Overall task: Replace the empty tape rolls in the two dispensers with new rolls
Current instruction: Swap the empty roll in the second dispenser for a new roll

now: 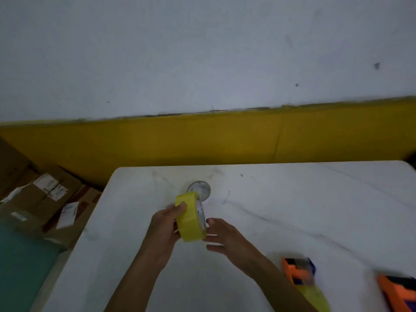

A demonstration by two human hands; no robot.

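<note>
My left hand grips a full yellow tape roll, held upright above the white table. My right hand is beside the roll on its right, fingers spread and touching its face; whether it grips the roll I cannot tell. An orange and dark tape dispenser with yellow tape at its near end lies on the table at the lower right. A second orange dispenser is cut off by the right edge of the frame. A pale, empty-looking roll core lies flat on the table just behind the yellow roll.
Cardboard boxes with white labels are stacked on the floor left of the table. A green surface lies at the lower left. A yellow-and-white wall runs behind the table's far edge.
</note>
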